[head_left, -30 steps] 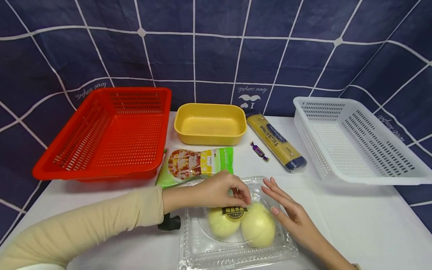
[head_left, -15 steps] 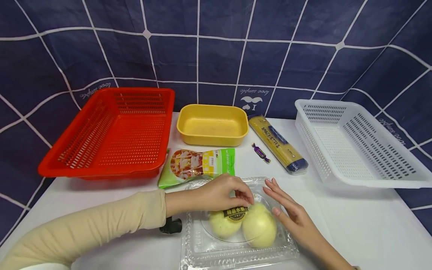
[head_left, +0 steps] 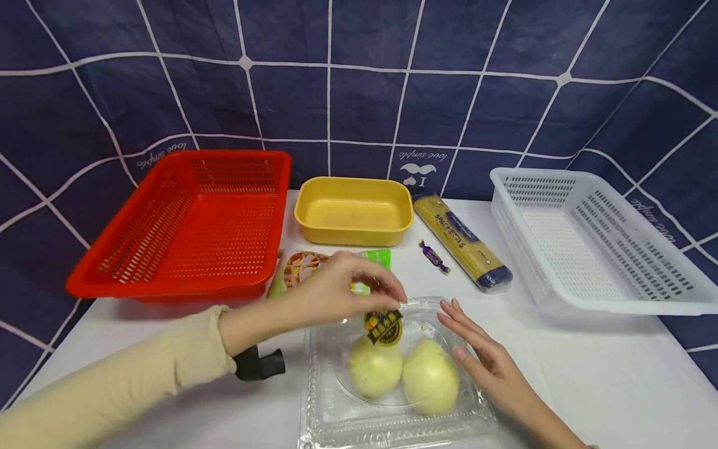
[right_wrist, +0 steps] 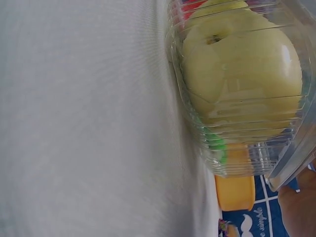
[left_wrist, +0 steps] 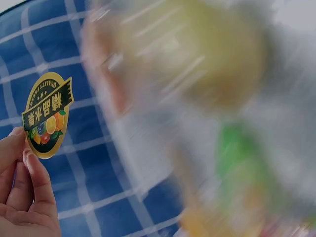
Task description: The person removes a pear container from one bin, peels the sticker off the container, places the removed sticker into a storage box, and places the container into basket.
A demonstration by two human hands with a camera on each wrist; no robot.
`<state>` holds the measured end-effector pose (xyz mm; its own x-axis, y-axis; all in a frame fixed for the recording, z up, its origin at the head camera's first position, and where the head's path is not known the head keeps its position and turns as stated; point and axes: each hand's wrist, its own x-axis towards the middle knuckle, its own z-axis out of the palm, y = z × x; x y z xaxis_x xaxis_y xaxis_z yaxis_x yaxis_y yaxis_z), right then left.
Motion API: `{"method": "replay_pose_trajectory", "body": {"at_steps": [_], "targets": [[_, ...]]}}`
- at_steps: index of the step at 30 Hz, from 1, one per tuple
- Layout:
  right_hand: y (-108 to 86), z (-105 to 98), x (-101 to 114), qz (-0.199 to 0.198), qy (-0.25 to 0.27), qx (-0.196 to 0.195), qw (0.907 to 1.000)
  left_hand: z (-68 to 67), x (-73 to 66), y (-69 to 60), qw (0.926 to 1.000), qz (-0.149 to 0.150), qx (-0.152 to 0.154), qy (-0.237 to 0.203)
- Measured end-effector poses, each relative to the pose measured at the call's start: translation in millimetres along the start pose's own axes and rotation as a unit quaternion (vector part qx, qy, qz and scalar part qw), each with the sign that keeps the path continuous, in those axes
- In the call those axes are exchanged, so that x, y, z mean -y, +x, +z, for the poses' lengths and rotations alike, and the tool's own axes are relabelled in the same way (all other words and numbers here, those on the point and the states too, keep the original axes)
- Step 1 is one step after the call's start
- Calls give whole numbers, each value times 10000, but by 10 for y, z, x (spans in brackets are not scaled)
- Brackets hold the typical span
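In the head view, my left hand [head_left: 342, 290] pinches a black-and-gold oval fruit sticker [head_left: 385, 328] by its edge between thumb and fingertips. The left wrist view shows that sticker [left_wrist: 47, 116] held up, its printed face visible. Below it is a clear plastic fruit box [head_left: 392, 431] with its lid on. Inside lie two round, pale yellow-green fruits that look like pears, one on the left [head_left: 374, 369] and one on the right [head_left: 430, 377]. My right hand [head_left: 493, 365] rests with extended fingers against the box's right side. Motion blurs much of the left wrist view.
A red basket [head_left: 219, 234] stands at left, a yellow tub [head_left: 354, 212] at back centre, a white basket [head_left: 566, 243] at right. A spaghetti pack [head_left: 462, 240] and a purple wrapped candy [head_left: 434, 256] lie between. A green food bag [head_left: 300, 265] is partly behind my left hand.
My left hand has moved up and slightly left, bringing the sticker away from the lid over the fruit. The right hand stays at the box's side.
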<state>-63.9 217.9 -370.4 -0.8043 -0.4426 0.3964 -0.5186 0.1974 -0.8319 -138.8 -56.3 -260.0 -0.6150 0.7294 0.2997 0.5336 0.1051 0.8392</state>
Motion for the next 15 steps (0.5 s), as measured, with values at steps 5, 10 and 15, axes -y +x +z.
{"method": "replay_pose_trajectory", "body": {"at_steps": [5,10,15], "targets": [[-13,-16,5,-110,30,6,9999,-441,-200,261,9951,-285,-930,-152],[-11,-18,-11,-57,61,4,10000,-775,64,655,9805,-1028,-1671,-139],[-7,-7,-30,-117,125,84,9998,-977,486,910,9552,-1800,-2318,-386]]}}
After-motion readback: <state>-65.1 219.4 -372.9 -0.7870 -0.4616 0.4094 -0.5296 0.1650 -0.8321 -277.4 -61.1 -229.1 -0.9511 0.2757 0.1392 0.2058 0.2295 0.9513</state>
